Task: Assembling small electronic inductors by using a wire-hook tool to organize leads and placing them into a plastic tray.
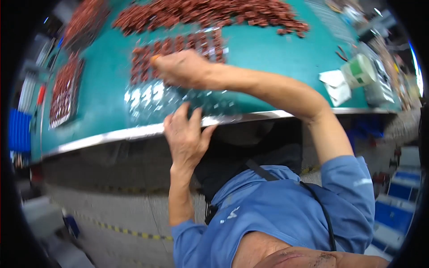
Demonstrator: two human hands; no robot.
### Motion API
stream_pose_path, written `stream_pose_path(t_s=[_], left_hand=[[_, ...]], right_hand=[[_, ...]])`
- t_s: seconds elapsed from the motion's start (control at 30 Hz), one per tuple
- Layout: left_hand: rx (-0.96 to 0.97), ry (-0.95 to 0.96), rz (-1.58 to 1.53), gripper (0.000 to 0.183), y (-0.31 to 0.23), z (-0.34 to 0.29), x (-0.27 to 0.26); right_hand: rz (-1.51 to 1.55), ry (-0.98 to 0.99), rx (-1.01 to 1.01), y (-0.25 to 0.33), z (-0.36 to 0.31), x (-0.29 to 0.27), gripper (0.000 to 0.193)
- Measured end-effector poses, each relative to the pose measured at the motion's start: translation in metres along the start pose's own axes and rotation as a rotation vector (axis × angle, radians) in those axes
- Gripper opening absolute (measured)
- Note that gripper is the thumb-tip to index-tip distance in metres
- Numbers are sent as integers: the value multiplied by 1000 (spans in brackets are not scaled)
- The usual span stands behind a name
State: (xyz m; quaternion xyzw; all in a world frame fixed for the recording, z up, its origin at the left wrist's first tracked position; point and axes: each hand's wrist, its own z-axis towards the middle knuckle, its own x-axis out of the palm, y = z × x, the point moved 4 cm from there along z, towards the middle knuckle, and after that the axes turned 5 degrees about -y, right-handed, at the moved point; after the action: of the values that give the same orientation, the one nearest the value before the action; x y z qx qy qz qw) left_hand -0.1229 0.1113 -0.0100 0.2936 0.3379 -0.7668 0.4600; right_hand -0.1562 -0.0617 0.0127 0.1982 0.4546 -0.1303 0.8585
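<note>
The clear plastic tray (pixel 178 96) lay on the green worktop (pixel 268 49) at its near edge, its long side running away from me toward the far side. Its far pockets were filled with small red-brown parts (pixel 178 47); the near pockets looked empty and shiny. My right hand (pixel 181 69) was over the far half of the tray, reaching across from the right, fingers pinched narrowly together at the tip; something small and orange showed there, but I could not tell whether it was a part or a fingertip cover. My left hand (pixel 185 136) rested at the near edge of the tray, fingers spread flat on the tray and the metal rim of the worktop, holding nothing. So the filled rows lay just left and far of the right grip, and the right hand was the nearer one to them. A big heap of loose red-brown parts (pixel 210 13) lay farther off, another filled tray (pixel 65 89) to the left, and a white-and-green roll (pixel 359 71) to the right.
</note>
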Motion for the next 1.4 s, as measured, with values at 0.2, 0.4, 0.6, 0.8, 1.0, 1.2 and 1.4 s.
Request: stream_pose_path(t_s=[0.2, 0.4, 0.6, 0.8, 1.0, 1.2, 1.4], left_hand=[[-86, -5, -3, 52, 3, -5, -6], [-123, -12, -16, 48, -4, 2, 4], [-95, 8, -4, 47, -13, 8, 2], [-251, -275, -501, 41, -34, 17, -10], [-547, 194, -1672, 54, -86, 51, 33], [-551, 202, -1480, 21, -103, 48, 32], [-725, -1, -1450, 31, -81, 31, -6]], right_hand=[[-160, -259, 13, -41, -34, -84, 32], [-629, -36, 309, -173, -134, -160, 38], [-564, 121, 368, -205, -175, -155, 17], [547, -191, 655, -101, -161, -177, 23], [835, 21, 473, 19, -165, -169, 22], [813, -96, 710, 17, -197, -174, 27], [177, -398, 2, 50, -164, -160, 14]])
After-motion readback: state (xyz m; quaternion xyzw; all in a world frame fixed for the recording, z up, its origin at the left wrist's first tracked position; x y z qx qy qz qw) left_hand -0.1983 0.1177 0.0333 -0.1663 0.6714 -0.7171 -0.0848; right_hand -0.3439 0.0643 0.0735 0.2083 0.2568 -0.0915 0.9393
